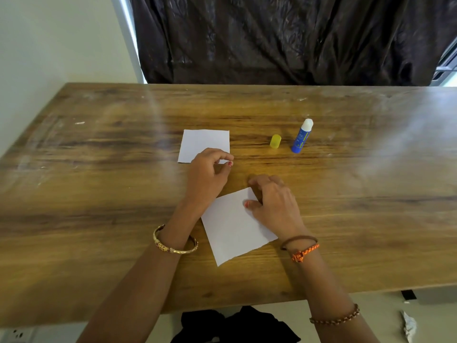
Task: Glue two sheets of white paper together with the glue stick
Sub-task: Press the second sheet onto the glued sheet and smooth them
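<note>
Two white paper sheets lie on the wooden table (99, 194). The far sheet (201, 142) lies flat; my left hand (209, 174) has its fingers curled at that sheet's near right corner, pinching it. The near sheet (232, 231) lies turned at an angle; my right hand (274, 201) rests on its far right corner, thumb on top and fingers at the edge. The blue glue stick (301, 137) stands upright and uncapped to the right, white glue showing. Its yellow cap (275, 141) stands just left of it.
A dark curtain (284, 38) hangs behind the table's far edge. A pale wall is at the left. Below the near edge lie a black cloth (237, 325) and a crumpled scrap (409, 324) on the floor.
</note>
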